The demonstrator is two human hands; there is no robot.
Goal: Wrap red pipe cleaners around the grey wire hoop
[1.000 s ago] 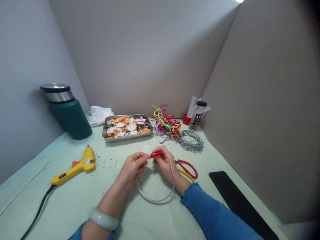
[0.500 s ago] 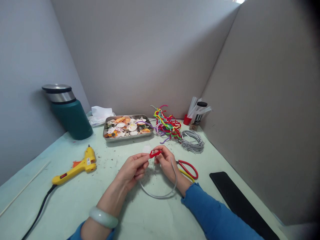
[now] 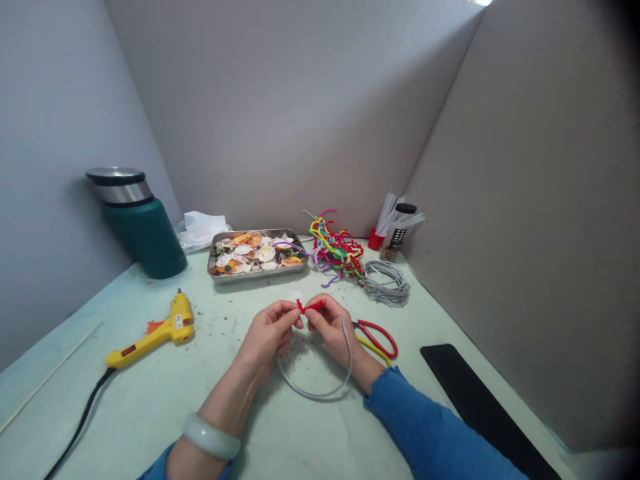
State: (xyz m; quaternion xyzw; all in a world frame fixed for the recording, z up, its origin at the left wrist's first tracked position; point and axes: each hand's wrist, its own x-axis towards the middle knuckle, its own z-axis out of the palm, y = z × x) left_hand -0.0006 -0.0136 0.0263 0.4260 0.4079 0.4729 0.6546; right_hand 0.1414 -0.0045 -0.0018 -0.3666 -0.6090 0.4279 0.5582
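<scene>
Between my hands a short red fuzzy strand, like yarn or pipe cleaner [image 3: 316,306], is pinched at both ends. My left hand [image 3: 273,328] is closed, thumb and forefinger pressed on its left end. My right hand [image 3: 329,327] pinches the other end, fingertips almost meeting those of the left. A curved piece of grey wire [image 3: 315,398] hangs in an arc below both hands. One end of the wire rises in front of the right hand; how its other part is held behind the left fingers is hidden. Scissors with red and yellow handles [image 3: 395,341] lie right beside the right wrist.
A yellow glue gun [image 3: 150,341] with a black cord lies left. Behind stand a green bottle [image 3: 145,237], a metal tray [image 3: 260,275] of shells, coloured strands [image 3: 336,247], a grey wire coil [image 3: 385,287] and a black-capped jar [image 3: 399,233]. A black strip [image 3: 480,407] lies right.
My left fingertips have moved slightly right and up, closer to the right ones. The red strand now lies flatter, with a short end sticking up at the left.
</scene>
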